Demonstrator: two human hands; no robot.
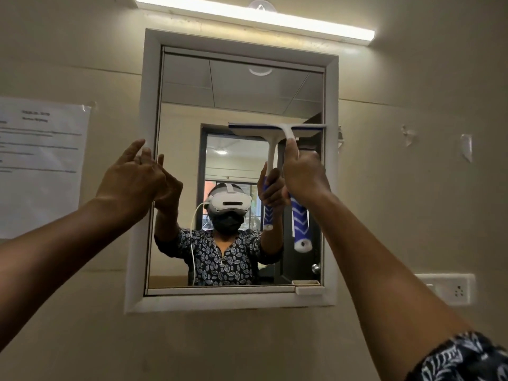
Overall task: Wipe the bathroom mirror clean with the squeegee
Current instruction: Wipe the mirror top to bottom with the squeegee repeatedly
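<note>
The bathroom mirror [236, 100] hangs on the wall in a white frame [149, 105]. A white and blue squeegee [298, 218] lies with its blade flat against the glass on the right half, about mid-height. My right hand [303, 174] grips its handle just below the blade, and the blue end sticks out under my fist. My left hand [132, 174] rests with straight fingers against the left side of the frame. The glass reflects both hands and the person.
A lit tube light [255, 16] runs above the mirror. A paper notice [41, 160] is taped to the wall at left. A white socket plate [450, 288] sits low on the right. A small white catch [309, 290] sticks out at the frame's bottom right.
</note>
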